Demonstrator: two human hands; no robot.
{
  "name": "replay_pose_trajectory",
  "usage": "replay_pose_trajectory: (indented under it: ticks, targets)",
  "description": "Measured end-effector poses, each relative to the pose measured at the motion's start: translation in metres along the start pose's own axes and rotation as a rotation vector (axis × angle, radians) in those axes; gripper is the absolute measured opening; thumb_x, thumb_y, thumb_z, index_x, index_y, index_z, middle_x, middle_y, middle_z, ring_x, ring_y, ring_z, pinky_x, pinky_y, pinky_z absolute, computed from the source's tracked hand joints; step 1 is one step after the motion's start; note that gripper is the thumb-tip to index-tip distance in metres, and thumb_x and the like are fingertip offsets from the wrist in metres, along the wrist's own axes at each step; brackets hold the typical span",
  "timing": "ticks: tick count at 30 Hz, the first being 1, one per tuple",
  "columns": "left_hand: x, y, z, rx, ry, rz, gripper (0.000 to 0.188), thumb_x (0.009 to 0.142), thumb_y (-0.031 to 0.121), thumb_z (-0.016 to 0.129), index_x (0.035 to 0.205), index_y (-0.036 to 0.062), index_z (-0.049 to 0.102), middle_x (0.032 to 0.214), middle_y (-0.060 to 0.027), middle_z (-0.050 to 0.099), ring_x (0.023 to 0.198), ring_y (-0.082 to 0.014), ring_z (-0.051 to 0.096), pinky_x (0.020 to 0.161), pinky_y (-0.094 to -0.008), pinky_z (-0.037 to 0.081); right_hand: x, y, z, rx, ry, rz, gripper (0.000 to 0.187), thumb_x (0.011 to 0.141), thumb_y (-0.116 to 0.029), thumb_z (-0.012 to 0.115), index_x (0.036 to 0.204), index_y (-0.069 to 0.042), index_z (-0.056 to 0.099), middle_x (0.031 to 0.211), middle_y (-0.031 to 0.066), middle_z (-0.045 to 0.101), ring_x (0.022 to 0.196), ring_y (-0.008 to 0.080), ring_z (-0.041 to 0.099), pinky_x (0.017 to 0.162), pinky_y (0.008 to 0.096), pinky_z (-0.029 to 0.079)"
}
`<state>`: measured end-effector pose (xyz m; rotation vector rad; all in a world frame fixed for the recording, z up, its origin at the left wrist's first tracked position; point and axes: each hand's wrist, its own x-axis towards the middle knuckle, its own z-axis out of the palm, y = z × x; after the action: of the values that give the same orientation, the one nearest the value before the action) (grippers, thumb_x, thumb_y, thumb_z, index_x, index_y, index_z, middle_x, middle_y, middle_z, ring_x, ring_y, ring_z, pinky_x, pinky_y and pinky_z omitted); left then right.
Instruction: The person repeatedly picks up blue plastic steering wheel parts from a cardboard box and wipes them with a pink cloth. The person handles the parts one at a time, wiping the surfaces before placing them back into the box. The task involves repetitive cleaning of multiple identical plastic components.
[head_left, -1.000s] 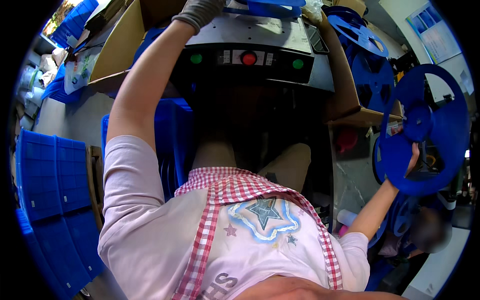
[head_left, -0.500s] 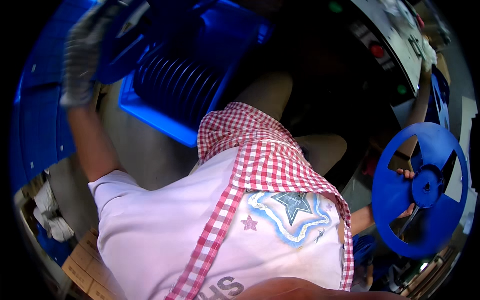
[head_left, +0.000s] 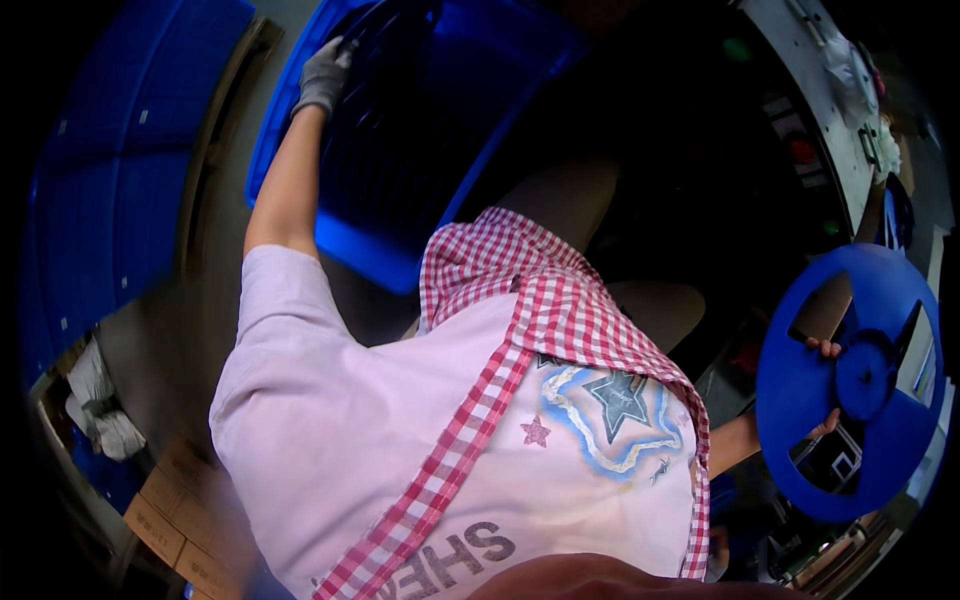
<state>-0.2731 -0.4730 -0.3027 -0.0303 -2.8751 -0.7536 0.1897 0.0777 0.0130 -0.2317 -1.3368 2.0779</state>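
My left hand (head_left: 324,78), in a grey-white glove, reaches into a blue plastic bin (head_left: 385,262) at the upper left. Its fingers curl at the rim of a dark blue plastic reel (head_left: 388,28), shadowed and hard to make out. More round discs stand in a row inside the bin, mostly lost in the dark. Far to the right, my bare right hand (head_left: 826,425) grips a blue plastic reel (head_left: 785,385) upright near its hub. Its fingertips show through the cut-outs, while the palm is hidden behind the disc.
Blue stacked crates (head_left: 120,190) stand on a wooden pallet (head_left: 215,140) at the left. Cardboard boxes (head_left: 165,515) lie lower left, near white sacks (head_left: 105,405). A machine panel with a red button (head_left: 801,150) and a light worktop (head_left: 815,80) are at the upper right.
My left hand has swung rightward and down into the bin with the reel. My torso has turned slightly. The right hand still holds its reel in nearly the same place.
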Motion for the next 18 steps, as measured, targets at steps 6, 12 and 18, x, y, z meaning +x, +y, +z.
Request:
replay_pose_trajectory:
  ticks: [6, 12, 18]
  targets:
    - [0.010, 0.118, -0.063, 0.038, 0.033, 0.325, 0.047, 0.088, 0.020, 0.065, 0.132, 0.0212, 0.051, 0.120, -0.0181, 0.057, 0.110, -0.0352, 0.057, 0.095, -0.0445, 0.048, 0.002, -0.007, 0.002, -0.025, 0.126, -0.068, 0.070, 0.080, -0.039, 0.057, 0.128, 0.007, 0.035, 0.117, 0.0192, 0.041, 0.113, 0.0281, 0.041, 0.104, 0.0421, 0.032]
    - [0.076, 0.338, -0.171, -0.228, -0.164, 0.761, 0.038, 0.095, 0.028, 0.059, 0.130, 0.0136, 0.053, 0.108, -0.0141, 0.066, 0.096, -0.0293, 0.066, 0.084, -0.0415, 0.052, 0.005, -0.016, -0.009, 0.113, -0.024, -0.161, 0.073, 0.080, -0.040, 0.058, 0.130, 0.006, 0.032, 0.117, 0.0184, 0.040, 0.112, 0.0279, 0.041, 0.103, 0.0416, 0.033]
    - [0.182, 0.412, -0.056, 0.433, -0.470, 0.455, 0.072, 0.087, 0.054, 0.060, 0.139, 0.0091, 0.040, 0.112, -0.0238, 0.065, 0.106, -0.0401, 0.062, 0.089, -0.0469, 0.049, -0.012, -0.050, 0.021, 0.070, 0.178, -0.149, 0.072, 0.078, -0.037, 0.066, 0.126, 0.004, 0.031, 0.113, 0.0171, 0.040, 0.111, 0.0285, 0.042, 0.103, 0.0415, 0.034]
